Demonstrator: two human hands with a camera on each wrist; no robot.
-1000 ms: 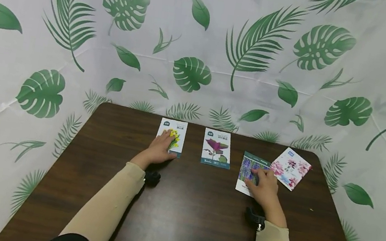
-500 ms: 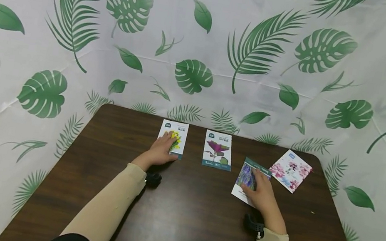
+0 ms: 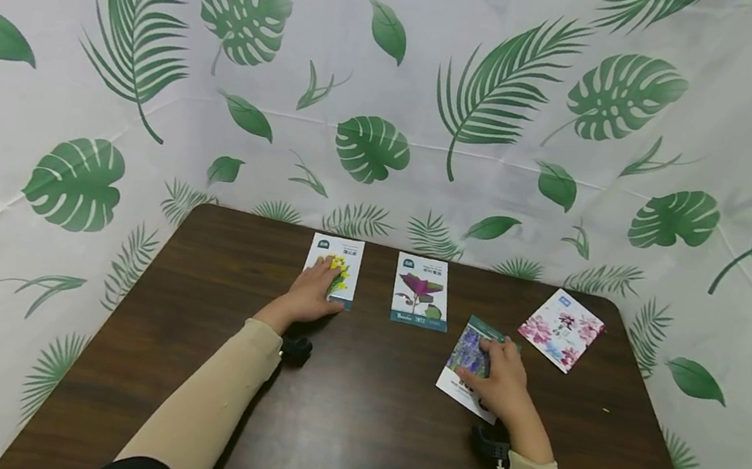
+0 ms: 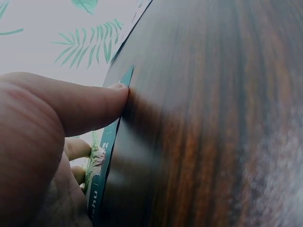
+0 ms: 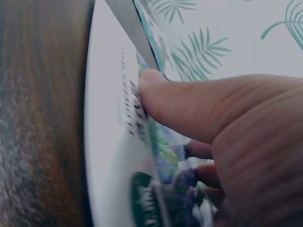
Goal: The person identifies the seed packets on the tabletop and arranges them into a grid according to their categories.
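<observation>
My left hand (image 3: 309, 294) rests on a seed packet with yellow flowers (image 3: 350, 250) near the far edge; in the left wrist view the thumb (image 4: 102, 104) lies along its teal bottom strip. With fingertips and thumb spread on its printed face, my right hand (image 3: 506, 382) presses a seed packet with purple-blue flowers (image 3: 466, 354). That packet lies slanted, its white end toward me. The right wrist view shows the thumb (image 5: 175, 99) over its lettering (image 5: 128, 104). Between the hands sits a packet with a magenta flower (image 3: 420, 295), untouched.
A white packet with pink blossoms (image 3: 562, 330) lies tilted at the far right, beyond the right hand. The brown wooden table (image 3: 321, 439) reaches back to a white cloth with green leaves (image 3: 388, 64).
My right hand has drawn the purple-blue flower packet toward me and leftward, turning it slightly and away from the pink-blossom packet. The left hand has stayed on the yellow-flower packet.
</observation>
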